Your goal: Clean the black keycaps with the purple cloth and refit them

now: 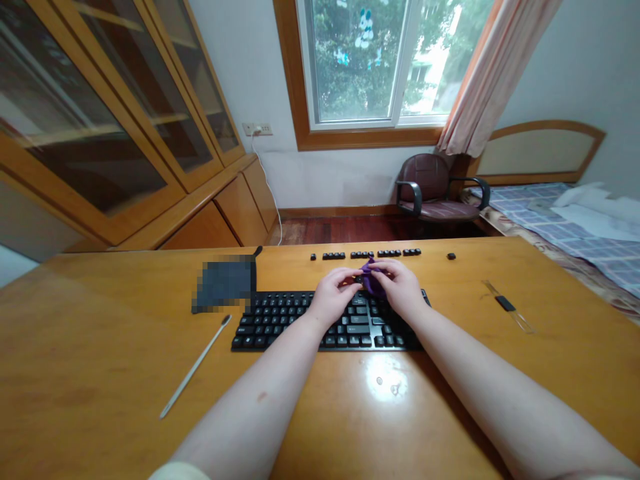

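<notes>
Over the black keyboard (280, 320), my two hands meet close together. My left hand (336, 293) pinches a small black keycap (359, 280) between thumb and fingers. A purple cloth (373, 281) is bunched in my right hand (403, 287), its folds right against the keycap. Several loose keycaps (390, 253) lie in a row behind the keyboard, and one single keycap (451, 256) sits apart to the right. My hands and wrists hide part of the keyboard's upper right.
Left of the keyboard lie a dark pouch (225, 283), blurred out in part, and a long thin brush (195, 367). A wire keycap puller (506, 304) rests on the right of the wooden table (320, 413). Beyond stand a chair (425, 183) and a bed (575, 207).
</notes>
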Action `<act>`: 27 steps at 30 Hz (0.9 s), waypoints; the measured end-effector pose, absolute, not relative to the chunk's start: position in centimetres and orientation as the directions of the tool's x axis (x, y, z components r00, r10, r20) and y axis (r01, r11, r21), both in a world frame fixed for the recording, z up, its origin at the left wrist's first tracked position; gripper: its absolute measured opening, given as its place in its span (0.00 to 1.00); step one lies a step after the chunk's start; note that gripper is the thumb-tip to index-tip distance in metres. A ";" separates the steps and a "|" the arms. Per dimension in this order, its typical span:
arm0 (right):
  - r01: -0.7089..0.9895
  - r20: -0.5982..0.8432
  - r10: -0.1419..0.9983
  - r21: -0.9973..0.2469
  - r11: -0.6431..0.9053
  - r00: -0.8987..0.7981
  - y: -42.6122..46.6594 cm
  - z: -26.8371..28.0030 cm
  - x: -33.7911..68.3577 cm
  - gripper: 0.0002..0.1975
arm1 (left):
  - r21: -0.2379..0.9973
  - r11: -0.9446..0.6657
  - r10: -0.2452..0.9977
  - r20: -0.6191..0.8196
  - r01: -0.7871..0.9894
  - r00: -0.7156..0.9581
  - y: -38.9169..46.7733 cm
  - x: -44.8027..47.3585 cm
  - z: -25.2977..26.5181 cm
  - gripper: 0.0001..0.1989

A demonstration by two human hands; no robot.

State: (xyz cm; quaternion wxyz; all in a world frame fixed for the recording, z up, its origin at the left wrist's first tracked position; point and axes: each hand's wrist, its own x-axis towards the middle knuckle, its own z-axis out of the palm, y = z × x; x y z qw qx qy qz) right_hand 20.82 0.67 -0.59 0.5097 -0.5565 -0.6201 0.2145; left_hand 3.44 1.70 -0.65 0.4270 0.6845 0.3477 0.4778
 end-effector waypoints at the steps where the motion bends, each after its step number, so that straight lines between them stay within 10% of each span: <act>1: 0.456 0.375 0.917 -0.845 0.278 0.136 0.6 -0.5 20.8 0.08 | 0.924 -0.378 0.889 0.345 0.058 0.302 1.7 3.5 -0.7 0.11; 10: -0.182 0.088 0.996 -0.980 0.084 -0.013 0.0 0.1 19.7 0.15 | 0.970 -0.229 0.941 0.241 -0.079 0.237 2.3 3.7 -1.6 0.11; 27: 0.140 0.247 0.968 -0.958 0.249 -0.037 -0.3 -0.1 20.1 0.08 | 0.984 -0.051 0.962 0.095 -0.172 0.255 1.9 3.6 -0.9 0.10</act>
